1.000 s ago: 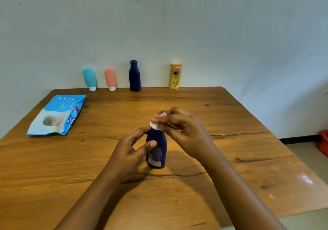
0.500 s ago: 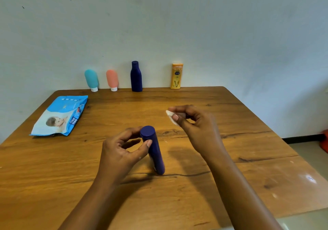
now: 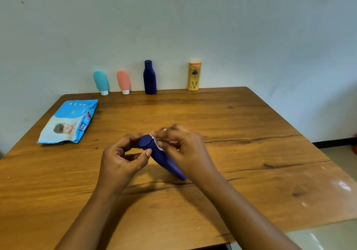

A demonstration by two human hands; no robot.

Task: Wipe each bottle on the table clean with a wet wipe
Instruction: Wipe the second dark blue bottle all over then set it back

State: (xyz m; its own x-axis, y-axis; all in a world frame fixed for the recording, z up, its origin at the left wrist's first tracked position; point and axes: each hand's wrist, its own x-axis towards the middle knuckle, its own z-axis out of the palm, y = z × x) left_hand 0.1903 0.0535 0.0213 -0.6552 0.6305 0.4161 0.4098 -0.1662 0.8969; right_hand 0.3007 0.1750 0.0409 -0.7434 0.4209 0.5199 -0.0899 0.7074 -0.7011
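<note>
Head view, item list. Small dark blue plastic bottle (image 3: 164,159) is leaning at mid-table, base on the brown wooden table (image 3: 231,124), cap tipped toward the left hand (image 3: 123,159). Left hand is pinching the cap between thumb and curled fingers. Right hand (image 3: 183,147) is gripping a crumpled white wet wipe (image 3: 159,147) and pressing it against the bottle's neck. Teal squeeze tube (image 3: 100,81), coral squeeze tube (image 3: 123,81), tall dark blue bottle (image 3: 149,77) and yellow lotion bottle (image 3: 194,77) are standing along the far edge. Blue wet-wipe pack (image 3: 67,122) is lying flat at far left.

You had a near navy plastic bottle (image 3: 163,160) and a white wet wipe (image 3: 158,145); far stood a teal plastic tube (image 3: 100,81), coral plastic tube (image 3: 123,80), dark-blue tall bottle (image 3: 150,77) and yellow lotion bottle (image 3: 194,76).
</note>
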